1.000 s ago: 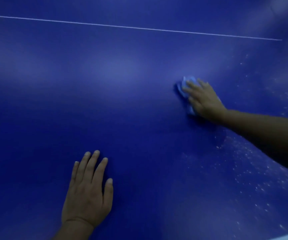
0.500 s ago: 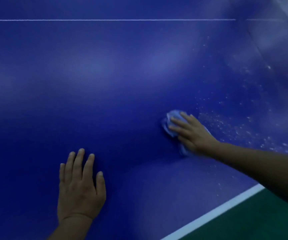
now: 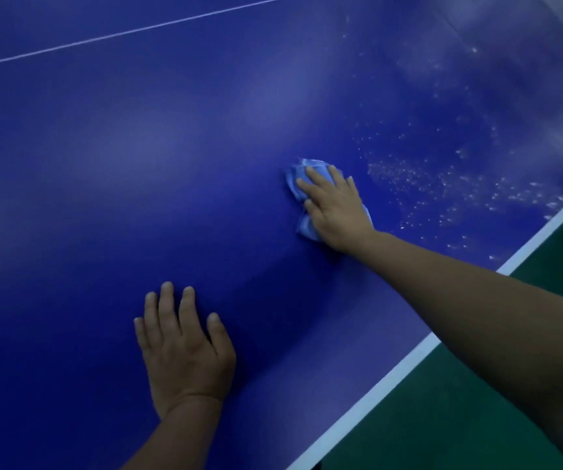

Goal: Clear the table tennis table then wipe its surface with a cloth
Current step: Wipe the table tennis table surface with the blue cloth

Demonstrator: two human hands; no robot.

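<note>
**benchwarmer:** ok so where's everything at right now?

**spinserve:** Deep blue, smooth table tennis table (image 3: 171,164) fills most of the head view. The crumpled light blue cloth (image 3: 296,179) sits on the surface a bit right of centre, and the right hand (image 3: 336,210) is flat on top of it, palm down. Fingers are straight-ish and slightly spread, pressing the cloth into the table rather than curling round it. Bits of cloth poke out past the fingertips and under the heel of the hand.

**benchwarmer:** and the other hand?

**spinserve:** The left hand (image 3: 185,347) is nearer the camera and well apart from the cloth, planted flat on the bare blue surface, palm down, all 5 fingers extended, holding nothing.

**benchwarmer:** any mess still on there?

**spinserve:** Yep, a scatter of small white specks (image 3: 449,184) lies just to the right of the cloth, thickest between the cloth and the white edge stripe (image 3: 392,374) along the table's right side. A thin white line (image 3: 131,30) crosses the far part of the surface. Past the edge stripe there's dark green floor (image 3: 476,418), with the right forearm reaching in over it.
</note>
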